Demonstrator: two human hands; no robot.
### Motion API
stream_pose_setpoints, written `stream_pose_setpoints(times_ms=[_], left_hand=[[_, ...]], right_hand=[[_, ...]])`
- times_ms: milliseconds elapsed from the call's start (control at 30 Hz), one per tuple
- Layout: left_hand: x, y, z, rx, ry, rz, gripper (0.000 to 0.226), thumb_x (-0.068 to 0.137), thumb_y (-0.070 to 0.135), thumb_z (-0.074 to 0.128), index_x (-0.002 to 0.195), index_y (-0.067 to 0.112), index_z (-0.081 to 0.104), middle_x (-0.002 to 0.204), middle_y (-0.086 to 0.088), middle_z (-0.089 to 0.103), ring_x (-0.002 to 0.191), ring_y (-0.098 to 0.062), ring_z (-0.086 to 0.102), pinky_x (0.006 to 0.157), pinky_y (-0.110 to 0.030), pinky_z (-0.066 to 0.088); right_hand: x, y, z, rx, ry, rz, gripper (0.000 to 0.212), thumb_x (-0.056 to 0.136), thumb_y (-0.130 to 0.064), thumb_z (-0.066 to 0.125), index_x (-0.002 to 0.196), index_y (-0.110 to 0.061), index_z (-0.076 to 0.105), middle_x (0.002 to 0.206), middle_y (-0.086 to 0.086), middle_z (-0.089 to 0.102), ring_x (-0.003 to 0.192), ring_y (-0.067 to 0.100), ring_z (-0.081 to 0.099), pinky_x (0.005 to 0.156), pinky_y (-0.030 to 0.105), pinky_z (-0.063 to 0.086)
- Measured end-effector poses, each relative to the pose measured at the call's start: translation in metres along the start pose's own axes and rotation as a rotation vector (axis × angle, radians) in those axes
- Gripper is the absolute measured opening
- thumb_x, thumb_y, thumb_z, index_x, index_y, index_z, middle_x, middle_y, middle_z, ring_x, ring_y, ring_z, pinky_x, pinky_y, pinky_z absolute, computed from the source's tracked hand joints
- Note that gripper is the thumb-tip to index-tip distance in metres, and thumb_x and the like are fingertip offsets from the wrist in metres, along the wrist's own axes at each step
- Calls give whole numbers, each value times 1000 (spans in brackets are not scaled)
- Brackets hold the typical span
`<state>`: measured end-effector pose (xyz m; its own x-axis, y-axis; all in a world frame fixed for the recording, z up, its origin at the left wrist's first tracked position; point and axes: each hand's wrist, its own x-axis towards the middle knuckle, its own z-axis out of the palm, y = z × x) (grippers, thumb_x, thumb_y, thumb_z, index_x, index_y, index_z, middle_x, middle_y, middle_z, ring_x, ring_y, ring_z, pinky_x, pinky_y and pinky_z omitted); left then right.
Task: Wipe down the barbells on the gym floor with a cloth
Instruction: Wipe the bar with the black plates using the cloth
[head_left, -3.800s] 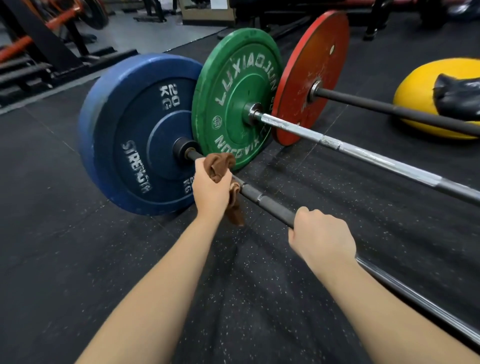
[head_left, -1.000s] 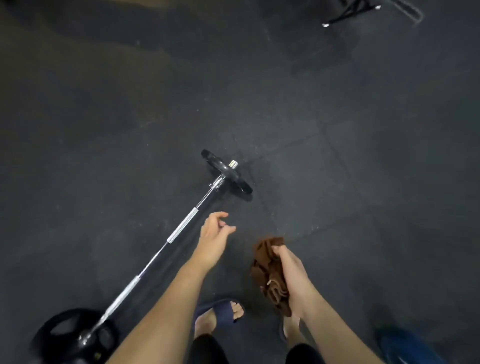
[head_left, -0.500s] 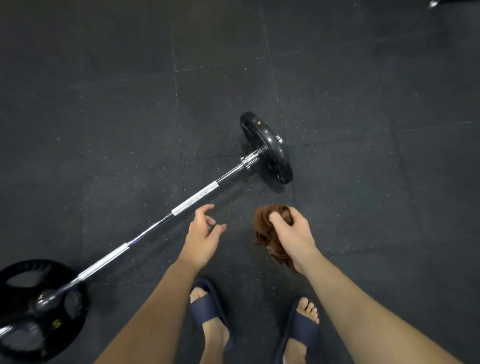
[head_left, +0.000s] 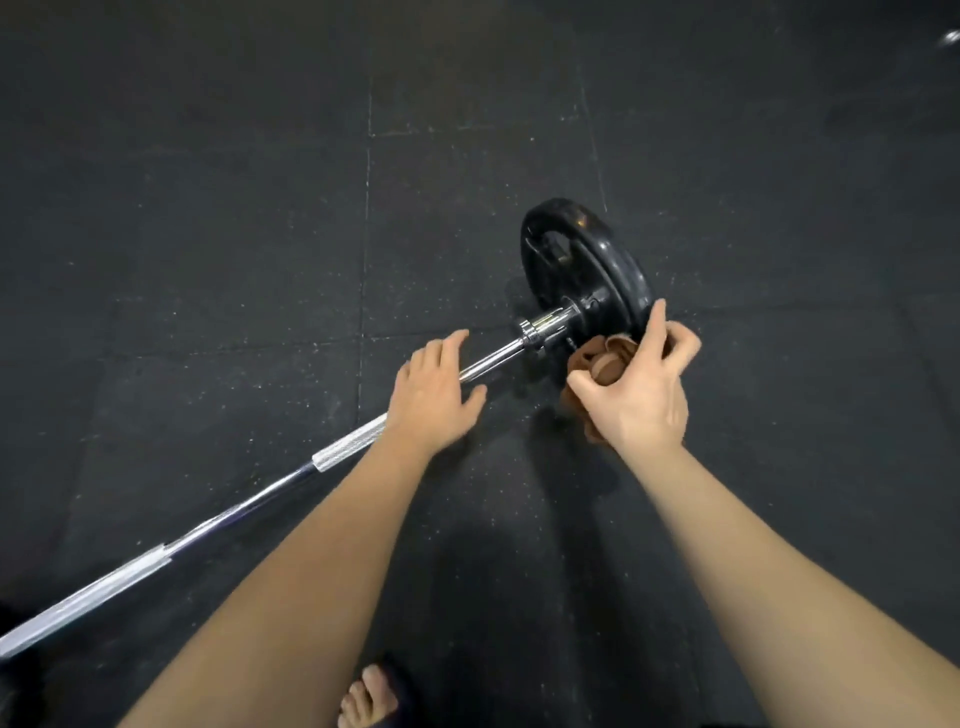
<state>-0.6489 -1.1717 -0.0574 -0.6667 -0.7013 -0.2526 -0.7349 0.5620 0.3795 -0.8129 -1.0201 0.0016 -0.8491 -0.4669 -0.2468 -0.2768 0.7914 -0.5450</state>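
My left hand (head_left: 434, 395) is spread, fingers straight, over the chrome barbell (head_left: 234, 512), which lies on the dark gym floor (head_left: 208, 208). My right hand (head_left: 641, 389) pinches the bunched brown cloth (head_left: 597, 364) just beside the black plate (head_left: 587, 260).

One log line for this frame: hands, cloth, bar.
target: barbell on floor | left hand: open, over shaft near collar | right hand: grips brown cloth beside black plate | cloth-bar contact: unclear

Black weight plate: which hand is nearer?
Right. The right hand, holding the cloth, is at the rim of the plate; the left hand is over the bar, short of the collar.
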Motion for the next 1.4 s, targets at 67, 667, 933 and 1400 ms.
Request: stream_pose_setpoints(times_ms=[67, 667, 933, 1400], left_hand=[[24, -2, 27, 38, -90, -50, 71, 97, 58, 55, 154, 20, 33, 147, -7, 46, 135, -33, 43, 109, -49, 39], [30, 18, 72, 107, -177, -272, 27, 83, 44, 58, 87, 18, 61, 82, 1, 61, 83, -29, 62, 74, -32, 45], [1, 36, 88, 209, -102, -235, 17, 85, 33, 58, 88, 17, 62, 83, -1, 63, 80, -30, 62, 72, -31, 46], [-7, 69, 92, 265, -159, -320, 22, 88, 37, 58, 96, 17, 63, 93, -5, 67, 83, -32, 63, 77, -33, 50]], right_hand=[[12, 7, 19, 44, 166, -21, 104, 72, -42, 79, 157, -27, 19, 151, -2, 20, 102, 31, 63, 83, 44, 53], [48, 93, -24, 134, -247, 107, 24, 73, -37, 80, 94, -32, 71, 88, -5, 75, 86, 25, 71, 85, 41, 59], [9, 139, -19, 189, -240, 79, 51, 63, -46, 74, 113, -40, 61, 100, -13, 71, 97, 20, 67, 96, 47, 54], [6, 172, -27, 101, -293, -7, 46, 78, -43, 74, 119, -40, 53, 106, -7, 67, 96, 27, 62, 78, 37, 46]])
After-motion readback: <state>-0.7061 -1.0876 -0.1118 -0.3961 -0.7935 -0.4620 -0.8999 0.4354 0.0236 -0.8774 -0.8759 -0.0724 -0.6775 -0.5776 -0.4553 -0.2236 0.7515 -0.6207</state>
